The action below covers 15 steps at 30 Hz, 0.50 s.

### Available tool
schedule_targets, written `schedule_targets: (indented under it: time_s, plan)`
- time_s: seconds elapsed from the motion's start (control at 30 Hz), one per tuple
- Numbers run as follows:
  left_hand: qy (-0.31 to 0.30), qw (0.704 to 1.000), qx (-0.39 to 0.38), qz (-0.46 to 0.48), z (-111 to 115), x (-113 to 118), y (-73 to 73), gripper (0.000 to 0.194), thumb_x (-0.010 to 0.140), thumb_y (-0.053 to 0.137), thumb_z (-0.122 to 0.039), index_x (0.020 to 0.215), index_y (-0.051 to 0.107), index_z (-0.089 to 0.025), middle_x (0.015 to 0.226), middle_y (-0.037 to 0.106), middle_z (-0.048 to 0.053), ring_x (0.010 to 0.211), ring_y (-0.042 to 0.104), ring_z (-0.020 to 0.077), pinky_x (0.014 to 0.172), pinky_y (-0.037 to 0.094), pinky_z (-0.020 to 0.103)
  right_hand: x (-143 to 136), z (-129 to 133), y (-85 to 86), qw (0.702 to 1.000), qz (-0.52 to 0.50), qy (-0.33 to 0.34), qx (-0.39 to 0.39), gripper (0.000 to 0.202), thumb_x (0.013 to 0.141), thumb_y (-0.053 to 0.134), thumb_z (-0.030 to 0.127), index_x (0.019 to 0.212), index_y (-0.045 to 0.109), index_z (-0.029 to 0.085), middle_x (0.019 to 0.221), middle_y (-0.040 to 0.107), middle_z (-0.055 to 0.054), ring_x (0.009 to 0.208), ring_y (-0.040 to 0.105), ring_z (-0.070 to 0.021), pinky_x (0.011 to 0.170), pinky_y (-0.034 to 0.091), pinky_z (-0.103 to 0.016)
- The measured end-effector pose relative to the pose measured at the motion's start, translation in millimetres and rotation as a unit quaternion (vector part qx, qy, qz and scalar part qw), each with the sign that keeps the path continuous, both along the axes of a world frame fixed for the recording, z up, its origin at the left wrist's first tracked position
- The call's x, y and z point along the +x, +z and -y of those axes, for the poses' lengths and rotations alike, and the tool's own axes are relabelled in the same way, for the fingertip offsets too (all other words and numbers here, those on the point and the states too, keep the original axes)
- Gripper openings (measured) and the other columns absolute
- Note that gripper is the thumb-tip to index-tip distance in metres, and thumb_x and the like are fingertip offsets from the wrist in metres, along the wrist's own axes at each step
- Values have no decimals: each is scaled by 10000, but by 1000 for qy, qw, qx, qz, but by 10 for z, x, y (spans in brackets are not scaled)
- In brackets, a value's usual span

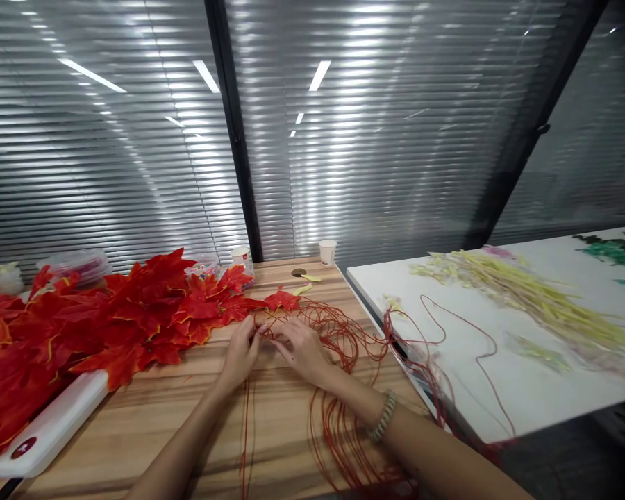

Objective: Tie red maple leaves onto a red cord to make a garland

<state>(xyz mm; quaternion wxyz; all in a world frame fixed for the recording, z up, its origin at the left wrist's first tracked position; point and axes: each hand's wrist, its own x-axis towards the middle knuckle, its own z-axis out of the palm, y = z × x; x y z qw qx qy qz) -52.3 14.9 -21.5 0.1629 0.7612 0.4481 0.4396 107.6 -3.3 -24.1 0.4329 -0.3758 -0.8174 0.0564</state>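
Near the middle of the wooden table [292, 430], my left hand [243, 349] has its fingers pinched on thin red cord. Close by on its right, my right hand [303, 347] also closes its fingers on the cord, with a braided bracelet on that wrist. A loose tangle of red cord [344, 333] lies behind and beside my right hand, and more strands run down to the table's front edge. Two strands hang down below my left hand. Just behind the hands lies the edge of a pile of red artificial leaves [151, 312].
A white power strip [52, 423] sticks out from under the leaves at left. Paper cups [328, 253] and plastic containers [78, 266] stand at the back. Across a gap, a white table [463, 375] bears yellow strips [542, 298], packets and cord.
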Motion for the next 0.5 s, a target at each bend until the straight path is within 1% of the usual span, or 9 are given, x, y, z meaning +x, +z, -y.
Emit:
schedule_targets:
  time_s: [0.13,0.23,0.33,0.4,0.5]
  plan:
    - [-21,998,-35,51,-11,5,-12,226,840,426,-361,727,482,-173,692,492,10,644,479,142,579,385,239,-16,-7,-11,998,-48,-12,-28,66,799,550,152,848,583,180,825,601,-36,822,524,-170,720,419,-274]
    - [-56,987,-110,98,1,23,9,267,815,452,-417,722,481,-168,646,485,-15,539,445,108,500,362,212,-23,-24,-21,996,-76,-20,-42,80,758,577,109,793,582,181,791,597,-19,803,520,-166,705,410,-265]
    - [-76,968,-185,152,20,31,58,280,764,522,-445,750,467,-171,592,449,-48,438,373,70,415,306,184,-21,-44,-36,994,-91,-30,-51,122,727,577,69,771,578,182,774,598,-12,802,512,-170,703,403,-266]
    - [-86,959,-210,171,26,19,91,299,711,599,-432,782,483,-166,605,471,-43,445,387,67,400,298,173,-19,-52,-44,993,-96,-32,-54,145,724,558,50,773,576,186,776,603,-11,809,510,-172,709,400,-268]
    - [-107,957,-225,151,13,-21,109,332,658,668,-395,842,562,-140,738,580,26,546,476,100,442,356,185,-19,-57,-53,993,-97,-31,-52,162,725,541,44,789,575,189,793,611,-14,820,511,-176,708,399,-271]
